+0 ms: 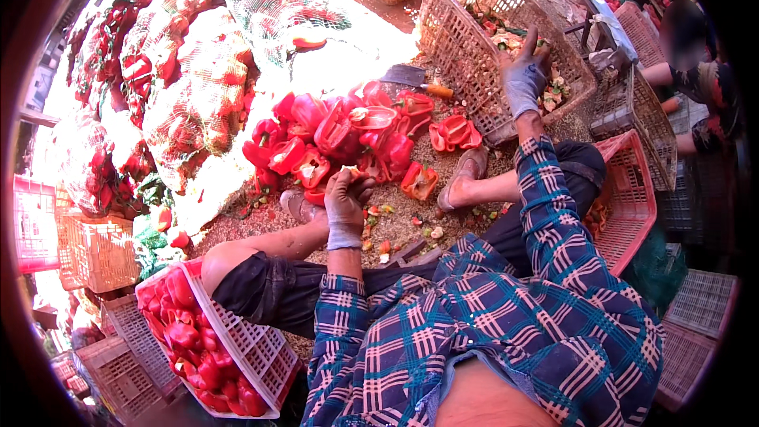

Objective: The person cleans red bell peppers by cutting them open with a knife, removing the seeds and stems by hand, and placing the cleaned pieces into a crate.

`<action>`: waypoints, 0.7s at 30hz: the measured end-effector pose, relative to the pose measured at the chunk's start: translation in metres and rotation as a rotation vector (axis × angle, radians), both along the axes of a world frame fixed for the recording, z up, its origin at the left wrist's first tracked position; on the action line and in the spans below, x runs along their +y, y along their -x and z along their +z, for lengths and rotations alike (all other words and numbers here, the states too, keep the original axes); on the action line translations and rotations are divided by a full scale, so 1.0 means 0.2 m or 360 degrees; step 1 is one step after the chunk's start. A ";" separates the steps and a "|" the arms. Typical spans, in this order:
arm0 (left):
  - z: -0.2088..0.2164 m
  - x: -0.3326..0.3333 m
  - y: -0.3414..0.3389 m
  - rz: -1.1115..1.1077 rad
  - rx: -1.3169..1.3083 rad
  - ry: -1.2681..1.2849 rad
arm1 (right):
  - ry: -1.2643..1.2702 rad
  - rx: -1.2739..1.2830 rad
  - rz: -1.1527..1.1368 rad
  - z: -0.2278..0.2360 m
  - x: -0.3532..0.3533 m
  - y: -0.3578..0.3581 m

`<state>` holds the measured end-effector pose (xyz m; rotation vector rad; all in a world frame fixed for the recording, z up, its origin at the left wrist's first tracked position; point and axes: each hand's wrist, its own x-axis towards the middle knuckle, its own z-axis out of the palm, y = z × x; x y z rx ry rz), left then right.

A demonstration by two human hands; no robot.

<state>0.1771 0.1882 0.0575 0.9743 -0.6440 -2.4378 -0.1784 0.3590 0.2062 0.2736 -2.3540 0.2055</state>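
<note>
My right hand (525, 83), in a light grey glove with bare fingertips, is raised over a tan plastic crate (458, 63) at the far right. Its fingers are apart, and nothing shows in them. Pepper cores and scraps (556, 88) lie in that crate. Nearer me, my left hand (345, 207), gloved the same way, has its fingers curled together. A small pale bit shows at its fingertips, too small to name. Just beyond it lies a heap of red bell peppers (336, 133), several cut open. A cleaver (405, 74) with an orange handle rests between heap and crate.
Netted sacks of peppers (202, 71) are stacked at the left. A white-and-pink crate (257, 352) of red peppers tilts beside my left knee. A pink crate (632, 198) stands by my right thigh. Another person's arm (658, 73) shows at the right edge.
</note>
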 end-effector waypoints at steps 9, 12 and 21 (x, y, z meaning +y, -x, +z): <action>-0.05 0.06 0.02 -0.0156 0.0190 -0.0214 | -0.0701 -0.1425 0.1786 -0.63 -0.84 -0.34; -0.07 0.08 0.02 -0.0195 0.0142 -0.0244 | -0.0813 -0.1761 0.1802 -0.93 -1.00 -0.36; -0.12 0.09 0.01 -0.0051 -0.0160 -0.0130 | -0.0929 -0.1522 0.1650 -0.75 -0.85 -0.57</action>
